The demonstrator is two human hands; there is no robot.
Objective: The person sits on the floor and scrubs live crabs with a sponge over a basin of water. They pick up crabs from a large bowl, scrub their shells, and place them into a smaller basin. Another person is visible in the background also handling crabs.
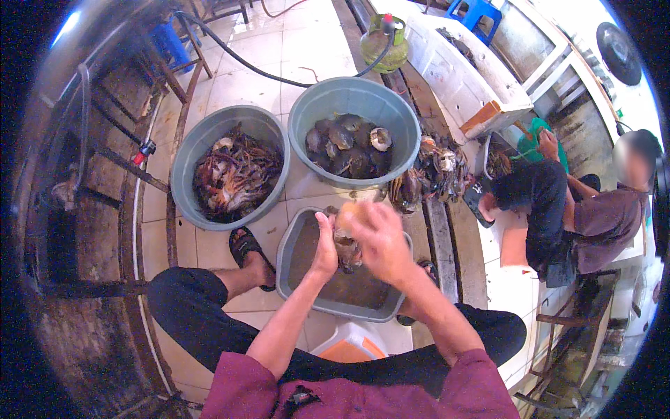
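Over a grey rectangular basin (286, 269) of murky brown water, both my hands are raised close together. My left hand (324, 246) holds a crab (347, 253), its fingers mostly behind it. My right hand (380, 241) is curled over the crab's top, smeared by motion. Under its fingers a tan-orange piece (351, 215) shows; I cannot tell what it is. Beyond the basin, a round grey tub (307, 105) holds dark crab shells (342, 136) in water. To its left another round tub (185, 167) is heaped with crab legs and bodies (237, 174).
Whole crabs (443, 167) are piled right of the tubs, by a floor channel (438, 234). Further back stand a green gas cylinder (384, 45) with a black hose (230, 52) and a white foam box (453, 70). At right sits another person (593, 216) near a green container (537, 140).
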